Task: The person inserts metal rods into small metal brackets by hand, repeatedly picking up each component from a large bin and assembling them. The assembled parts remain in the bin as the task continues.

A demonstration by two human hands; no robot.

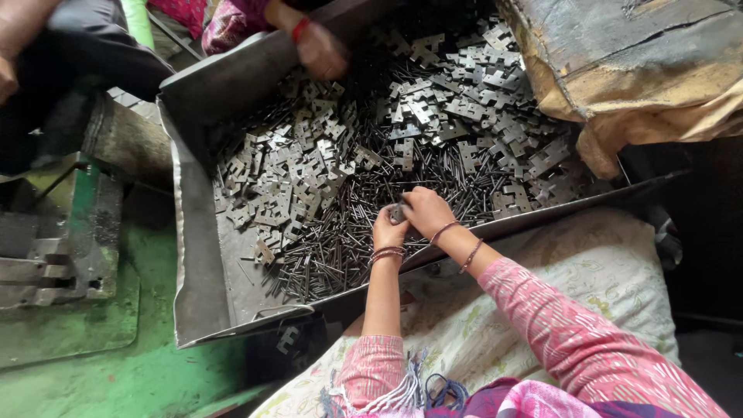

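My left hand [386, 229] and my right hand [426, 210] meet over the near edge of a large metal tray [197, 263]. Together they pinch a small grey hinge piece [397, 213] between the fingertips. Under them lies a heap of thin dark metal pins [333, 255]. Flat grey hinge plates [433, 116] are piled across the tray's middle and far side. Both wrists wear thin bangles, and my sleeves are pink.
Another person's hand [321, 48] with a red band reaches into the tray's far edge. A green machine [62, 232] stands to the left. A worn sack-covered block [635, 70] overhangs the tray's right. A pale printed cushion [588, 279] lies under my arms.
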